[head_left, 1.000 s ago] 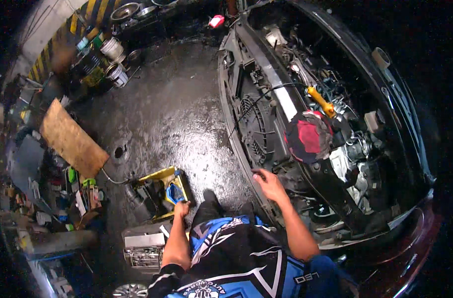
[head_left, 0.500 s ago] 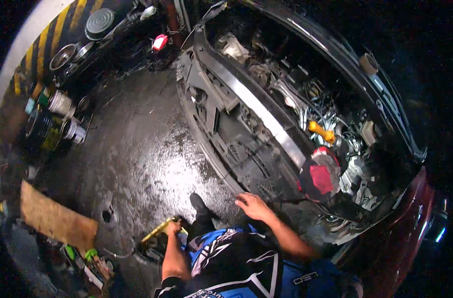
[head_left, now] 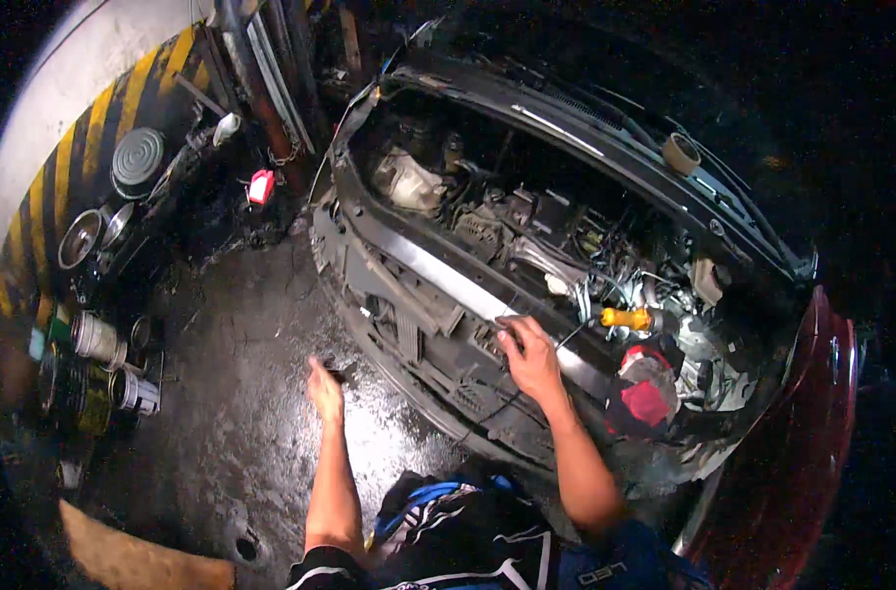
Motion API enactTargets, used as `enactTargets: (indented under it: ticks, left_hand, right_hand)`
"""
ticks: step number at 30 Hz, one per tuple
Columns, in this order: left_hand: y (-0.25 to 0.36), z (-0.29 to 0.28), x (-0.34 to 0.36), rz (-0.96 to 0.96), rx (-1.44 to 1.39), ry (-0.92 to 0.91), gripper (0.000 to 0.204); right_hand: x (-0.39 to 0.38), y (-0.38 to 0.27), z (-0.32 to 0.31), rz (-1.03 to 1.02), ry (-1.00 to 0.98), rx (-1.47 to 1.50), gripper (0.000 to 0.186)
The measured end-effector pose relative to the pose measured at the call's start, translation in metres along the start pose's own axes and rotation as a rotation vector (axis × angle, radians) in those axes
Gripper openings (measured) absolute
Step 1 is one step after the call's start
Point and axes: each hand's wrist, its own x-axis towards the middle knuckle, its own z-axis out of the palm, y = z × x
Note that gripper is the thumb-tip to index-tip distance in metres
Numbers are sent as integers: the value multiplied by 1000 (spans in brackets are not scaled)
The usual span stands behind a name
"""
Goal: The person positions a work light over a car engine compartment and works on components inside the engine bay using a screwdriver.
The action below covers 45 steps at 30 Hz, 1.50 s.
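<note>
My left hand (head_left: 325, 388) is open over the wet floor (head_left: 261, 334), fingers loosely apart, holding nothing visible. My right hand (head_left: 529, 359) hovers over or rests on the car's front panel (head_left: 438, 285), loosely bent fingers apart; contact is unclear. The bonnet is raised or off, exposing the engine bay (head_left: 556, 236). A yellow work lamp (head_left: 625, 318) lies among engine parts right of my right hand, with a black cable running below. A red-and-black cap or cloth (head_left: 644, 401) lies beside it on the front edge.
Buckets (head_left: 99, 339), wheel rims (head_left: 79, 239) and a round lid (head_left: 138, 157) line the striped wall (head_left: 123, 93) at left. A rusty post (head_left: 266, 118) with a chain stands behind. A board (head_left: 138, 551) lies lower left; a dark red body panel (head_left: 782, 433) is at right.
The view has swung toward the car and far corner. My left hand has left the yellow tool box and moved forward; my right hand has moved forward over the car's front panel.
</note>
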Motion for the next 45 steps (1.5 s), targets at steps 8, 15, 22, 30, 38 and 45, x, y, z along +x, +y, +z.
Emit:
enactTargets:
  ticks: [8, 15, 22, 30, 38, 45]
  left_hand:
    - [341, 107, 62, 629, -134, -222, 55]
    - [493, 224, 210, 1272, -7, -317, 49]
    - [595, 349, 313, 1413, 207, -488, 50]
    - [648, 444, 354, 1571, 276, -537, 41]
    - [654, 462, 417, 1780, 40, -583, 37]
    - [616, 402, 349, 1612, -71, -566, 41]
  right_hand:
    - [97, 42, 6, 17, 251, -430, 31]
    - [143, 52, 62, 252, 331, -468, 37]
    - [153, 49, 76, 385, 403, -685, 36]
    - [155, 50, 81, 504, 481, -768, 29]
    - [166, 39, 81, 472, 445, -777, 28]
    - [159, 38, 86, 449, 573, -769, 27]
